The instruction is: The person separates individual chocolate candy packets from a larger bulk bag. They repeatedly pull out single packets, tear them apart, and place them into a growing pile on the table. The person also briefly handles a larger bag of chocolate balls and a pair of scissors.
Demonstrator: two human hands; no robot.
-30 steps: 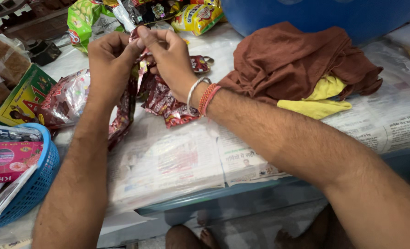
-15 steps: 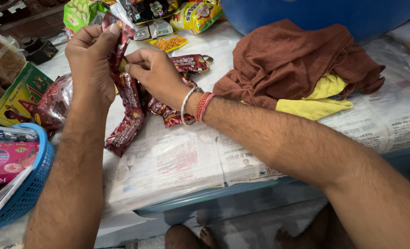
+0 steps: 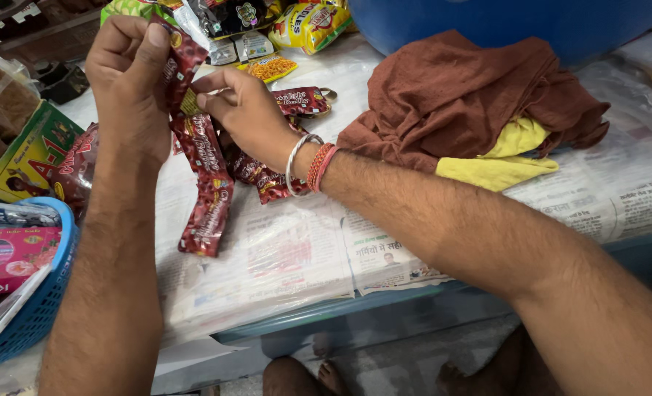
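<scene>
A counter (image 3: 414, 290) with a pale blue edge is spread with sheets of printed newspaper (image 3: 282, 257), flat and slightly creased, under a clear film that glints at the right; below the edge a grey floor and bare toes show; at the far side stands a large blue tub (image 3: 502, 22), smooth and plastic; a crumpled rust-brown cloth (image 3: 458, 95) lies heaped on the paper over a soft yellow cloth (image 3: 498, 161); glossy snack packets (image 3: 307, 22) in yellow and green crowd the back; a green cardboard box (image 3: 29, 150) lies at the left, and nearer a blue plastic mesh basket (image 3: 36, 308) holds flat pink packs; the left hand (image 3: 128, 81) is closed in a pinch, thumb over fingers, on the top of a strip of dark red foil sachets (image 3: 205, 176), shiny and crinkled, which hangs down from the hand with its lower end near the newspaper; the right hand (image 3: 245, 114), wearing a metal bangle and red threads at the wrist, has its fingertips closed on the same strip just below the left hand; more loose red sachets (image 3: 300, 101) lie on the paper behind and under the right wrist.
</scene>
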